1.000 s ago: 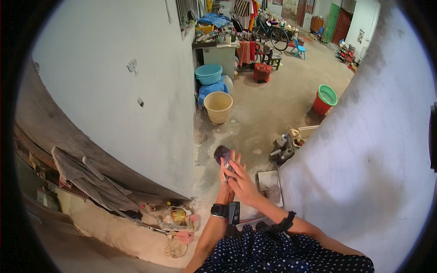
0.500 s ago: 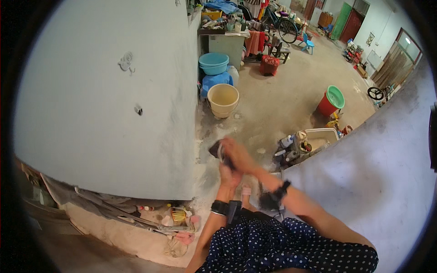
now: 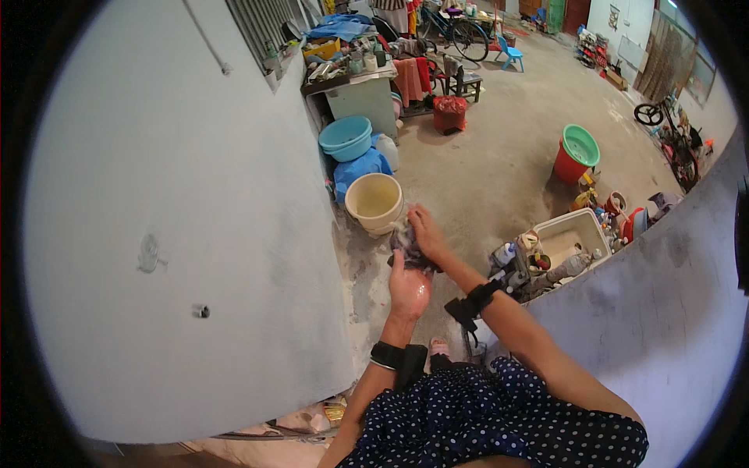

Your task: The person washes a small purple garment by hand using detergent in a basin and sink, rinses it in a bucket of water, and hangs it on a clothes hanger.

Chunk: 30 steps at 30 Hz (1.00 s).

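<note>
My left hand (image 3: 409, 290) and right hand (image 3: 425, 232) in a closed grip on a dark cloth (image 3: 407, 249), empty cream bucket (image 3: 374, 201) just beyond, white tub (image 3: 576, 232) holding bottles

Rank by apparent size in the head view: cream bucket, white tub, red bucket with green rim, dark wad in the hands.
1. White tub
2. Cream bucket and red bucket: alike; distances differ, unranked.
3. Dark wad
</note>
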### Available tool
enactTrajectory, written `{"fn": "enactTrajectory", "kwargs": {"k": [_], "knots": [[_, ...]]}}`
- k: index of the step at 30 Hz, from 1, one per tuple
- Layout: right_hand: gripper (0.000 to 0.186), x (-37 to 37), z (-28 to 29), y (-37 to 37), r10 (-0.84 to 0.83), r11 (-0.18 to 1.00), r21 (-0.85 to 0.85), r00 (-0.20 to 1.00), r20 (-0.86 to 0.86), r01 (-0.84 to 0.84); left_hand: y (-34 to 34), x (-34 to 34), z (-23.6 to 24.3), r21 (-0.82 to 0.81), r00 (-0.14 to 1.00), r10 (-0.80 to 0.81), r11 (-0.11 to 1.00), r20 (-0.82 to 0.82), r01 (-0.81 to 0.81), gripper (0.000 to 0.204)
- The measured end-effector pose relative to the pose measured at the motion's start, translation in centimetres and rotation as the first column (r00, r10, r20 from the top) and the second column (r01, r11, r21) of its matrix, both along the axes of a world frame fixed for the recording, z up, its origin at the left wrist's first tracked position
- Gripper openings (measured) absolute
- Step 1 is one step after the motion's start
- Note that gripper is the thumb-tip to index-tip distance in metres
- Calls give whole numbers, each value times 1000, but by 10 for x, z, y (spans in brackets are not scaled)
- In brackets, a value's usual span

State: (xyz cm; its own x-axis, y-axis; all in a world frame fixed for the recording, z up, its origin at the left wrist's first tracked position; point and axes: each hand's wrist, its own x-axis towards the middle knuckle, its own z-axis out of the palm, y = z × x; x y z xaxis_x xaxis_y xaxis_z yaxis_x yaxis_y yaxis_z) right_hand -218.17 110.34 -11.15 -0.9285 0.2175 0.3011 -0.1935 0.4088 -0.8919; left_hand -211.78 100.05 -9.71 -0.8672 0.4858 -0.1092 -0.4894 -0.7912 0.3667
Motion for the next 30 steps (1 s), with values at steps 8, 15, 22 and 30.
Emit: {"fn": "enactTrajectory", "kwargs": {"k": [8,15,22,30], "knots": [[38,-31,-31,12,141,961,254,982,-125,-106,28,-88,-51,-73,947,29,996,-321,-55,53],[44,-86,-34,71,-35,992,-123,998,53,41,83,-155,-39,-46,973,-189,982,-132,184,51],[48,-171,-57,131,-137,990,-23,982,129,141,139,-239,-33,-13,937,-338,940,86,340,48],[49,-228,-38,74,-110,924,361,992,-60,124,129,-357,-113,-17,945,-218,975,-244,220,52]]}}
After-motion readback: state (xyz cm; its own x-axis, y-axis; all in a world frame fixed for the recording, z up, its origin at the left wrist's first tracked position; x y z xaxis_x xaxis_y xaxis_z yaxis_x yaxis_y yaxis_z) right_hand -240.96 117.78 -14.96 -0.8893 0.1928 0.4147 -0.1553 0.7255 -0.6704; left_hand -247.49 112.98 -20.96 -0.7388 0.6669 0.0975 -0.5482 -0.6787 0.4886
